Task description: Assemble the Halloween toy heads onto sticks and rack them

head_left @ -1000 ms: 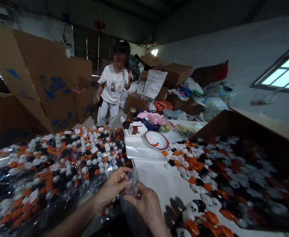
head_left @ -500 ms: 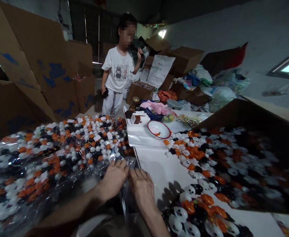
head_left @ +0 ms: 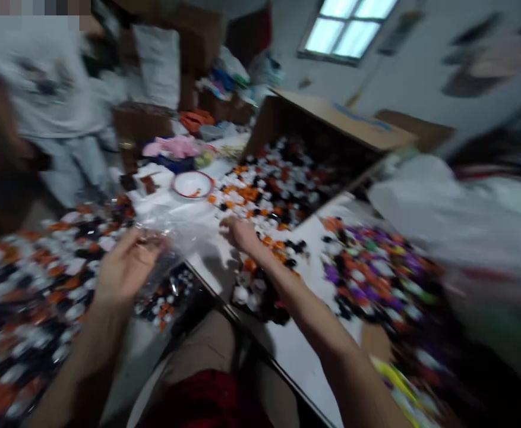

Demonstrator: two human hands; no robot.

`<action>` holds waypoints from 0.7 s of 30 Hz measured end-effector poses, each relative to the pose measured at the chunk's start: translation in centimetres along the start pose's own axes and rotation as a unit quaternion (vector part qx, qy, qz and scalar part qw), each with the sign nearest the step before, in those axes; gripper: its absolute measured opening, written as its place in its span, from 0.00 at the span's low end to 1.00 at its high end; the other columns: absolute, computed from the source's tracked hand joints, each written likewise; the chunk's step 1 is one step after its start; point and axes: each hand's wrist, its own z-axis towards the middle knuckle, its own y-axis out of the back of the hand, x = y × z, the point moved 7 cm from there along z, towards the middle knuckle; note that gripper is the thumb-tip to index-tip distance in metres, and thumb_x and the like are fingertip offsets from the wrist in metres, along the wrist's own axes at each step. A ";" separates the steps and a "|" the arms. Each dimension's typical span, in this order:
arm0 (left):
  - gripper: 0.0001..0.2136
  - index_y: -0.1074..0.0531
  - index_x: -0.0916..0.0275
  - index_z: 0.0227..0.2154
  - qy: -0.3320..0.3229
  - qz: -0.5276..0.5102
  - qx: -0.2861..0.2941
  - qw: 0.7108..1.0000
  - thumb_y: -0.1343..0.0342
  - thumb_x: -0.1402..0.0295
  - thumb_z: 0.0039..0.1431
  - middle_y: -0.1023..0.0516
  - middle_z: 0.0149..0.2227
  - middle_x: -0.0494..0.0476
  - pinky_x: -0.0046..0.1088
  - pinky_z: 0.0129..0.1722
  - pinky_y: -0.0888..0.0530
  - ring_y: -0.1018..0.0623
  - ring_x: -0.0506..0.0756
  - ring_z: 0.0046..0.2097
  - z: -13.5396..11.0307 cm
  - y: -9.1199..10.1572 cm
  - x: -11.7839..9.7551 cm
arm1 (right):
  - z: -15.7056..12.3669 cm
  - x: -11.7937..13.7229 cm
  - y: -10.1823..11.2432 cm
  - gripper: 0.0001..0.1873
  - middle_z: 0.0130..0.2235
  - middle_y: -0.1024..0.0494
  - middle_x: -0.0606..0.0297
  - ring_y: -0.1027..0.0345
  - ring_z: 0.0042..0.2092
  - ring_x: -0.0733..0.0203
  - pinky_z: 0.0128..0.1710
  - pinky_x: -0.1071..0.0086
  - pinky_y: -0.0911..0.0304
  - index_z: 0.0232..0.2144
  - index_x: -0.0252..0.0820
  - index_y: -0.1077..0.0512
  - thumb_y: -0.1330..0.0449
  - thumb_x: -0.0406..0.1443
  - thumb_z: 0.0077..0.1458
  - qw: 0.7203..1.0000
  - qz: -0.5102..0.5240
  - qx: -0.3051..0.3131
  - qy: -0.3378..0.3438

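Observation:
A crumpled clear plastic bag is pinched in the fingers of my left hand, held up at the table's left edge. My right hand is over the white table beside a loose pile of small white, orange and black Halloween trinkets, some with skull faces. Motion blur smears its fingers, so I cannot tell what, if anything, they hold. More of these trinkets spill from a tipped cardboard box just beyond.
Filled clear bags of trinkets cover the left side. On the table stand a red-rimmed white bowl and a basket with pink cloth. Mixed purple and orange pieces lie at right. A person stands at far left.
The view has swung right. My hands, close together over plastic before, are now apart: the left lifts the clear bag, and the right has moved toward the loose trinkets.

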 end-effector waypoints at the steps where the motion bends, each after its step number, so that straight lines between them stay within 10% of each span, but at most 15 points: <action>1: 0.15 0.35 0.59 0.22 0.007 -0.014 0.030 0.999 0.40 0.55 0.53 0.28 0.22 0.49 0.38 0.38 0.24 0.26 0.53 0.28 1.5 -1.6 0.4 | 0.7 -3.5 3.0 0.07 0.37 0.22 0.62 0.29 0.39 0.59 0.37 0.71 0.39 0.35 0.42 0.25 0.37 0.32 0.51 0.999 0.009 -0.036 -0.034; 4: 0.15 0.34 0.59 0.21 -0.052 0.131 0.195 0.971 0.41 0.54 0.53 0.29 0.21 0.50 0.36 0.38 0.26 0.28 0.53 0.26 5.9 -9.2 2.1 | -0.1 -12.9 13.5 0.10 0.30 0.25 0.65 0.31 0.32 0.63 0.32 0.71 0.38 0.32 0.40 0.27 0.37 0.41 0.54 0.939 0.209 -0.256 -0.096; 7: 0.11 0.29 0.61 0.26 -0.203 0.402 0.334 0.828 0.41 0.58 0.52 0.25 0.27 0.54 0.38 0.45 0.31 0.25 0.57 0.34 8.8 -18.5 5.6 | -2.9 -17.9 20.3 0.16 0.31 0.27 0.69 0.33 0.30 0.67 0.29 0.73 0.39 0.38 0.44 0.28 0.41 0.49 0.56 0.848 0.351 -0.397 -0.034; 9: 0.09 0.29 0.62 0.29 -0.266 0.497 0.337 0.754 0.44 0.61 0.55 0.24 0.32 0.58 0.40 0.49 0.34 0.25 0.60 0.40 10.5 -23.2 9.1 | -4.5 -19.8 21.1 0.18 0.31 0.28 0.70 0.34 0.30 0.68 0.28 0.74 0.40 0.38 0.46 0.29 0.42 0.52 0.55 0.826 0.381 -0.416 -0.008; 11: 0.08 0.30 0.62 0.29 -0.238 0.537 0.310 0.747 0.49 0.65 0.58 0.23 0.36 0.61 0.40 0.50 0.36 0.25 0.61 0.44 12.0 -25.7 13.3 | -5.8 -21.5 18.6 0.20 0.27 0.30 0.71 0.37 0.28 0.69 0.28 0.75 0.41 0.32 0.44 0.29 0.42 0.54 0.54 0.847 0.371 -0.377 -0.048; 16: 0.13 0.33 0.61 0.21 -0.065 0.555 0.300 0.773 0.52 0.65 0.61 0.26 0.23 0.57 0.31 0.36 0.32 0.25 0.57 0.32 10.5 -23.1 22.1 | -9.4 -24.4 7.4 0.24 0.16 0.36 0.73 0.44 0.22 0.68 0.24 0.73 0.46 0.16 0.40 0.33 0.38 0.53 0.47 0.905 0.332 -0.211 -0.161; 21: 0.14 0.28 0.61 0.30 -0.063 0.445 0.260 0.855 0.55 0.60 0.63 0.21 0.32 0.56 0.29 0.38 0.29 0.23 0.55 0.35 4.6 -16.6 21.3 | -16.4 -23.8 3.0 0.20 0.27 0.25 0.66 0.34 0.32 0.62 0.36 0.68 0.38 0.29 0.40 0.25 0.45 0.50 0.56 0.881 0.318 -0.289 -0.198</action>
